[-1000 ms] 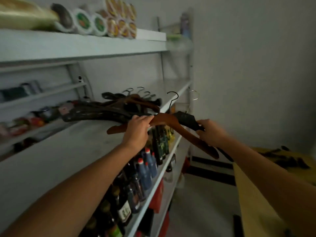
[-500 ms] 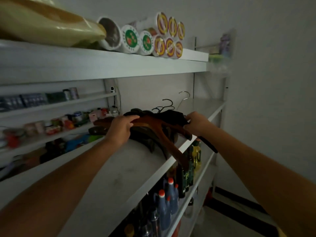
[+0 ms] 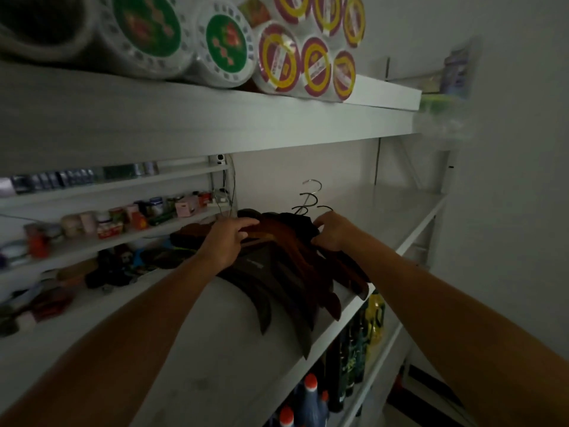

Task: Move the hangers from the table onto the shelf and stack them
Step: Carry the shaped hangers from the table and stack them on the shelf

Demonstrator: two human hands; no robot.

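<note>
The left hand (image 3: 226,243) lies on top of a stack of hangers (image 3: 286,272). Its fingers stretch forward, fairly straight, flat against the smooth reddish-brown wood of the uppermost one, gripping nothing. The right hand (image 3: 334,232) is at the far right side of the same stack with its fingers bent and their tips against a black, matte part of the pile. Whether they close round it or only touch it cannot be told in the dim light. Both bare forearms reach in from the lower corners.

The hangers lie flat on a broad white shelf (image 3: 197,365), near its front edge, piled one on another. They are curved, shoulder-shaped wooden pieces, some warm brown and some nearly black. Their tapered ends fan out towards the viewer, a few reaching the shelf's lip. Thin metal hooks (image 3: 310,197), some silver and some dark, curl up from behind the pile.

The shelf is painted, with a faintly scuffed matte finish. Above it runs an upper shelf (image 3: 246,127) of the same white board, carrying plastic-wrapped rolls (image 3: 228,49) whose round ends bear green, red and yellow labels. To the left, narrower ledges hold small jars and boxes (image 3: 123,217), blurred. Under the shelf stand dark glass bottles (image 3: 341,365) and blue ones with red caps. A plain grey wall (image 3: 508,211) fills the right side
</note>
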